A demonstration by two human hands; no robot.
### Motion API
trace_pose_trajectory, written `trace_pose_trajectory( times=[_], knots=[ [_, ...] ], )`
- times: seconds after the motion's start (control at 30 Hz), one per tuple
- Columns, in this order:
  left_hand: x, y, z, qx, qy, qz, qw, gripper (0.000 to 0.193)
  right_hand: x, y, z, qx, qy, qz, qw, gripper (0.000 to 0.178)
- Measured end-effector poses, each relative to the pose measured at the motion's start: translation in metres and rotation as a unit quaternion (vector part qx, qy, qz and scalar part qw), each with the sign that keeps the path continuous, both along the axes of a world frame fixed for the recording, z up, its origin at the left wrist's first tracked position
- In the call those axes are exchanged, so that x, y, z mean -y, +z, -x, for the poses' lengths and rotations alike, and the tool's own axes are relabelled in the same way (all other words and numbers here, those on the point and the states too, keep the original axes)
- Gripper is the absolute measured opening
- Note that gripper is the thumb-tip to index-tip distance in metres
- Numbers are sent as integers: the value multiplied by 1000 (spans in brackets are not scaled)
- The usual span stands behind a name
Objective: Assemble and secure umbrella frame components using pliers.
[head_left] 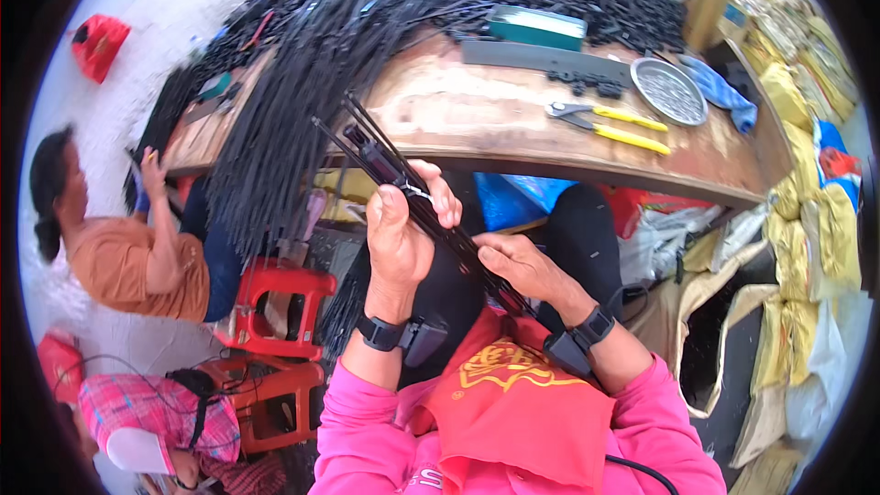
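A bundle of long, thin black strips slants across my lap, its far end reaching up toward the table edge. My left hand is closed around its upper part, thumb raised on the near side and fingertips showing beyond it. A small dark block-like piece sits among the strips just above that hand, and a thin whitish strand crosses them by the fingers. Lower down, my right hand grips the same bundle, with the thumb along the top; its other fingers are mostly hidden.
On the wooden table lie a heap of black strips, yellow-handled pliers, a round metal dish, a green box and a blue cloth. A co-worker sits at left near red stools. Yellow sacks line the right.
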State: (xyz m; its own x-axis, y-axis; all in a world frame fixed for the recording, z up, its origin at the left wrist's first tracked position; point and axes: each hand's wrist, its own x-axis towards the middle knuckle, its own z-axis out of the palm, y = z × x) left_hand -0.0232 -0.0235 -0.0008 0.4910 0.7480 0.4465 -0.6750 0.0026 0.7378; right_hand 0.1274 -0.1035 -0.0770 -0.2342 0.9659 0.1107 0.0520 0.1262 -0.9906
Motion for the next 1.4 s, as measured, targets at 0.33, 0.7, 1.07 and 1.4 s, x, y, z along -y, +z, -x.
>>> trace_pose_trajectory(
  times=[0.33, 0.7, 1.07, 1.4],
  knots=[
    [-5, -20, 47, -5, 64, 72, 995, 64, -11, -4, 28, 6, -54, 7, 999, 18],
    [-22, -29, 52, 1, 56, 70, 996, 62, -25, 6, 18, 64, -103, -2, 993, 21],
    [-36, -34, 74, 105, -71, 88, 988, 69, -34, 5, 2, -48, -107, -33, 993, 23],
    [-37, -7, 83, 57, -58, 5, 997, 63, -35, 26, 1, -62, -84, -65, 992, 20]
  ],
)
